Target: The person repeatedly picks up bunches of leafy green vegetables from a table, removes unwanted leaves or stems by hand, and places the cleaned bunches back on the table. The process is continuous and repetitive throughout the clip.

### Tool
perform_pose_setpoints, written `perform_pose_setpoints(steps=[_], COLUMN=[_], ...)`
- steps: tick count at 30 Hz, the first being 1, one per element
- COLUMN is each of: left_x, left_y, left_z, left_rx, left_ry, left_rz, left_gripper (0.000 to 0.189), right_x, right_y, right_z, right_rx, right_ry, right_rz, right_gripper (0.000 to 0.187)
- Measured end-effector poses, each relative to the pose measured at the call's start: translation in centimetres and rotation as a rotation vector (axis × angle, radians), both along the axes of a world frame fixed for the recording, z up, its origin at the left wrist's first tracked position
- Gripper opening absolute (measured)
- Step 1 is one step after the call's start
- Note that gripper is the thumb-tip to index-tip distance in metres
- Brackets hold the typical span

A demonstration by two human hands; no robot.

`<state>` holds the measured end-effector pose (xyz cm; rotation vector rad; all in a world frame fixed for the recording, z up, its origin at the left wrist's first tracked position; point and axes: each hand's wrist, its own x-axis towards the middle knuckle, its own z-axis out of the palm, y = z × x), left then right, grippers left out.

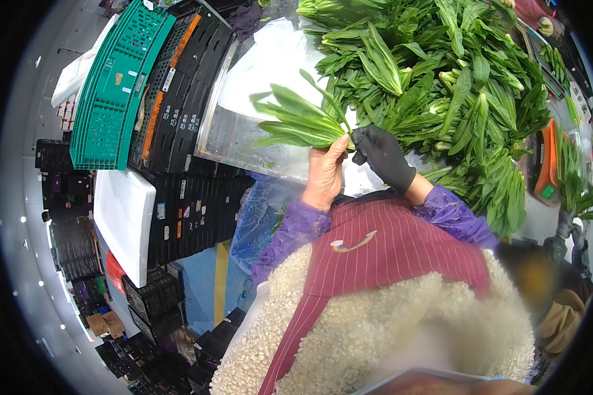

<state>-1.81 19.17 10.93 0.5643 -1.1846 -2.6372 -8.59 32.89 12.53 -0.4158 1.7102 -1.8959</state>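
My bare left hand [326,173] holds a small head of long-leaved lettuce [301,118] by its base, its leaves fanning to the left. My right hand [383,155], in a black glove, is closed at the base of a single long leaf [332,101] that stands apart from the others. The two hands meet close together above the near edge of a metal work table [272,165]. Just beyond and to the right rises a large pile of similar leafy heads [425,94], some with pale cut ends showing.
A white plastic sheet [262,69] lies on the table. On the left stand black crates [178,98], a green crate [118,89] and a white foam lid [123,217]. A blue plastic bag [259,217] hangs below. At right are an orange scale [546,168] and a co-worker's gloved hands [566,229].
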Motion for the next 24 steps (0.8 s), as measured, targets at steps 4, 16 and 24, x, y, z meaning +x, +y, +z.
perform_pose_setpoints(steps=[4, 16, 24], left_x=[-0.2, -0.1, -0.7], left_y=[0.2, -1.7, 0.3], left_z=[-0.5, -0.7, -1.6], left_rx=[-0.014, -0.303, -0.76], left_ry=[0.01, 0.033, 0.035], left_rz=[0.07, 0.206, 0.128], left_gripper=[0.023, 0.018, 0.027], right_x=[-0.3, -2.2, -2.3], right_y=[-0.5, -1.5, -2.5], right_z=[-1.4, -2.1, 4.6], right_rx=[-0.026, 0.232, 0.205], right_ry=[-0.09, 0.17, 0.991], right_rz=[-0.038, -0.012, -0.019], right_gripper=[0.026, 0.03, 0.038])
